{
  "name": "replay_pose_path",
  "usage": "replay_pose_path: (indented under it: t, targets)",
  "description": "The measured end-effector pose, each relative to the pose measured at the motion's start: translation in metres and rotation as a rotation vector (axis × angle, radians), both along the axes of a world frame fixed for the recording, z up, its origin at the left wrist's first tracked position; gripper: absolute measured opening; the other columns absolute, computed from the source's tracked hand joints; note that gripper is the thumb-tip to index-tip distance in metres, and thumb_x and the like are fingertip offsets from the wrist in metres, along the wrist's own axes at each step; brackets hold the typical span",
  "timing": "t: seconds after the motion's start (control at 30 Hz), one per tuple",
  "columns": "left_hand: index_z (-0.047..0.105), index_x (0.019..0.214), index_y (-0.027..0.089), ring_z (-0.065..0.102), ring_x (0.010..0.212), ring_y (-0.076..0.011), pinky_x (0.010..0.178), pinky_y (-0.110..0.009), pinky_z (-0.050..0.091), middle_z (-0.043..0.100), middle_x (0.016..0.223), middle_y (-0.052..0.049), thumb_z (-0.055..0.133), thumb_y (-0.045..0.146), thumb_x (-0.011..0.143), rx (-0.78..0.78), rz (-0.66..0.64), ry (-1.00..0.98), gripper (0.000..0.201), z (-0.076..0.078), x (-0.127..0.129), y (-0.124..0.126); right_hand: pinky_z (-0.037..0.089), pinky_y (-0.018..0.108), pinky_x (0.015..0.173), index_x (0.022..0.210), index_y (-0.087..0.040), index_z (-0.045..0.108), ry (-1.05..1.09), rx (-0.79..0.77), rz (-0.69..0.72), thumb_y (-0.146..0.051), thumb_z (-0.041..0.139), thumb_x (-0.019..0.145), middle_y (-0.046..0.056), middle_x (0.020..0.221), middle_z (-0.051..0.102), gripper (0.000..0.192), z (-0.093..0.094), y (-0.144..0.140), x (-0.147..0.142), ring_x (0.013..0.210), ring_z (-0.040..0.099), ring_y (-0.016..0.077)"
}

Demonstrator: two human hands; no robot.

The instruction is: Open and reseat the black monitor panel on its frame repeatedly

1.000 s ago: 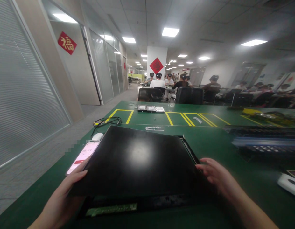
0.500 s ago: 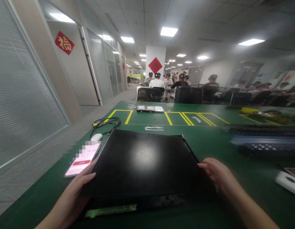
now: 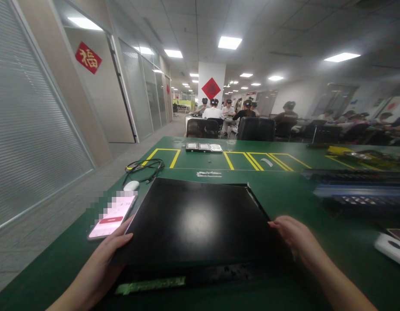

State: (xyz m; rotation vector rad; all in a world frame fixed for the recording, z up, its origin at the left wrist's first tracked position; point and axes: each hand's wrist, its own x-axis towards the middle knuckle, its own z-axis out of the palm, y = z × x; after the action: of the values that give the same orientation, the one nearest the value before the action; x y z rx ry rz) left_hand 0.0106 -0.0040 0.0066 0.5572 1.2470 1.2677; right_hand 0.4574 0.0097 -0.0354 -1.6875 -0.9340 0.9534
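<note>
A wide, flat black panel (image 3: 174, 216) lies in front of me, with a blurred patch of light reflected in it. A thin dark rim shows past its far right corner, and a green strip (image 3: 151, 285) runs below its near edge. My left hand (image 3: 105, 255) grips the panel's left side, thumb on top and the other fingers mostly hidden. On the right edge, my right hand (image 3: 292, 235) pinches the side with its fingers curled. Beside my left hand lies a phone (image 3: 111, 220) with a lit pink screen.
The green table (image 3: 245, 172) carries yellow tape outlines. Hard drives (image 3: 204, 147) sit at the far side. A black cable (image 3: 144, 167) and white mouse (image 3: 131, 186) lie left; a blue-black object (image 3: 358, 190) and white device (image 3: 392, 247) right. People (image 3: 215, 111) sit beyond.
The far edge of the panel has dropped very slightly toward me. My left hand has shifted a little to the right along with it; my right hand has barely moved.
</note>
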Motion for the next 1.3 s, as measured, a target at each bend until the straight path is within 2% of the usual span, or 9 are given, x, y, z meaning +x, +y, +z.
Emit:
replay_pose_path:
  t: [0.13, 0.23, 0.4, 0.6, 0.8, 1.07, 1.3]
  targets:
    - [0.062, 0.138, 0.027, 0.071, 0.109, -0.0325, 0.087, -0.034, 0.058, 0.077, 0.122, -0.003, 0.079, 0.029, 0.07, 0.009, -0.016, 0.007, 0.07, -0.001, -0.001, 0.001, 0.03, 0.025, 0.049, 0.078, -0.02, 0.069, -0.038, -0.001, 0.022, -0.049, 0.066, 0.069, 0.006, 0.081, 0.07, 0.03, -0.004, 0.001, 0.002, 0.06, 0.047, 0.0134]
    - [0.062, 0.137, 0.027, 0.071, 0.11, -0.0337, 0.088, -0.034, 0.059, 0.077, 0.121, -0.004, 0.081, 0.03, 0.067, 0.01, -0.017, -0.011, 0.073, -0.001, 0.0, 0.002, 0.033, 0.026, 0.051, 0.077, -0.021, 0.067, -0.083, -0.006, 0.038, -0.048, 0.066, 0.07, 0.001, 0.071, 0.064, 0.028, -0.007, 0.001, 0.003, 0.06, 0.049, 0.0141]
    - [0.065, 0.134, 0.033, 0.071, 0.109, -0.0376, 0.087, -0.043, 0.061, 0.08, 0.115, -0.002, 0.081, 0.032, 0.066, -0.009, 0.016, 0.003, 0.07, 0.0, 0.003, 0.002, 0.034, 0.027, 0.049, 0.073, -0.023, 0.062, -0.165, -0.033, 0.093, -0.05, 0.064, 0.074, -0.004, 0.058, 0.051, 0.028, -0.004, -0.002, 0.001, 0.054, 0.048, 0.0137]
    - [0.067, 0.132, 0.029, 0.07, 0.111, -0.0364, 0.091, -0.041, 0.059, 0.08, 0.113, -0.003, 0.08, 0.027, 0.068, -0.018, 0.011, -0.004, 0.065, -0.002, 0.0, 0.003, 0.043, 0.029, 0.056, 0.072, -0.023, 0.061, -0.253, -0.032, 0.138, -0.054, 0.061, 0.074, 0.001, 0.066, 0.063, 0.031, 0.006, -0.005, -0.007, 0.063, 0.059, 0.0182]
    - [0.065, 0.134, 0.029, 0.069, 0.114, -0.0344, 0.094, -0.038, 0.056, 0.077, 0.122, -0.003, 0.081, 0.032, 0.069, -0.005, -0.013, -0.026, 0.068, -0.005, -0.003, 0.004, 0.048, 0.032, 0.068, 0.074, -0.024, 0.065, -0.397, 0.012, 0.152, -0.05, 0.061, 0.071, 0.004, 0.078, 0.073, 0.026, 0.01, -0.006, -0.011, 0.077, 0.067, 0.0238]
    - [0.062, 0.138, 0.027, 0.068, 0.115, -0.0331, 0.091, -0.034, 0.056, 0.074, 0.129, -0.005, 0.079, 0.034, 0.071, 0.015, -0.044, -0.019, 0.069, -0.001, 0.0, 0.001, 0.05, 0.034, 0.073, 0.074, -0.026, 0.067, -0.476, 0.016, 0.172, -0.045, 0.059, 0.075, 0.003, 0.08, 0.076, 0.021, 0.01, -0.008, -0.012, 0.078, 0.069, 0.0247]
    - [0.066, 0.134, 0.027, 0.068, 0.115, -0.035, 0.093, -0.038, 0.055, 0.074, 0.128, -0.004, 0.077, 0.031, 0.073, 0.029, -0.043, 0.015, 0.062, 0.003, 0.005, 0.0, 0.049, 0.034, 0.073, 0.078, -0.025, 0.068, -0.542, -0.008, 0.223, -0.047, 0.055, 0.078, 0.003, 0.083, 0.075, 0.025, 0.012, -0.01, -0.013, 0.08, 0.069, 0.0248]
